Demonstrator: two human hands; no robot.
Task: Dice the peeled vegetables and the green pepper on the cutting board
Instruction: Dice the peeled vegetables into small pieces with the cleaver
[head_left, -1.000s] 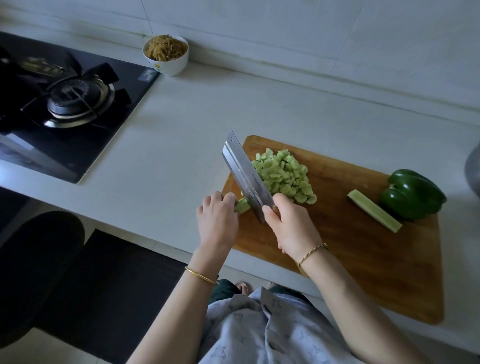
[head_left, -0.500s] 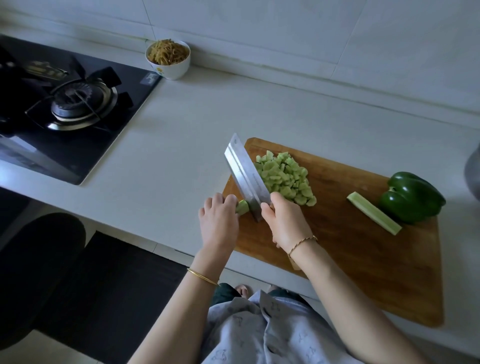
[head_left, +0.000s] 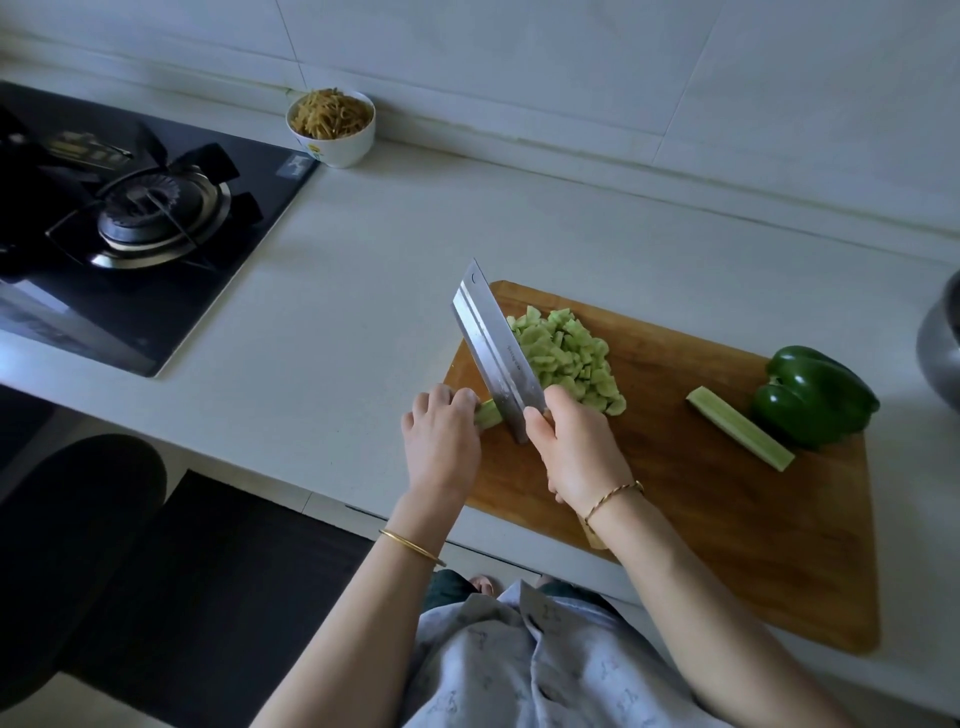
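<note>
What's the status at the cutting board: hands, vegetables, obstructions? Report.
Right hand grips cleaver; left hand pins short peeled stub. Diced pile beside blade. Peeled strip and green pepper uncut, lying apart from the blade.

The right hand (head_left: 574, 452) has brought the cleaver (head_left: 496, 353) a little closer to the left hand (head_left: 441, 441), and the blade now meets the cucumber stub (head_left: 488, 415) just beside the left fingertips. The stub showing past those fingers is slightly shorter than a second ago.

Diced pile (head_left: 569, 358) left of strip (head_left: 740, 428) and pepper (head_left: 813, 397) on board (head_left: 727, 545).
</note>
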